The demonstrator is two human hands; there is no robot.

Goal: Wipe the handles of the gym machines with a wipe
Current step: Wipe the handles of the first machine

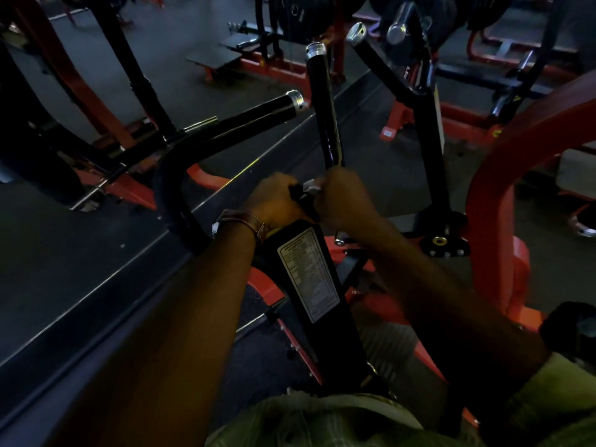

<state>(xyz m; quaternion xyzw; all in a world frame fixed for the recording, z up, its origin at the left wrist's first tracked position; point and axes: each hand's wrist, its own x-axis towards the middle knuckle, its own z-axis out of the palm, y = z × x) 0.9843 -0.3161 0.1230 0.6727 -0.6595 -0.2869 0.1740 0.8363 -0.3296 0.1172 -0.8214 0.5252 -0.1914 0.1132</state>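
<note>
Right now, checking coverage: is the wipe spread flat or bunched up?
Bunched up: the wipe shows only as a crumpled white wad between both hands, at the handle base.

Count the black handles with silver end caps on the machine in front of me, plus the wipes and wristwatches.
Black tubular handles with silver end caps: 3
Crumpled white wipe: 1
Brown-strapped wristwatch: 1
Total: 5

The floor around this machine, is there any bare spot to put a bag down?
Bare floor lies left of the curved black handle, up to the red frames. Crowded: both hands, left hand and right hand, share the wipe at centre; red frame fills the right.
</note>
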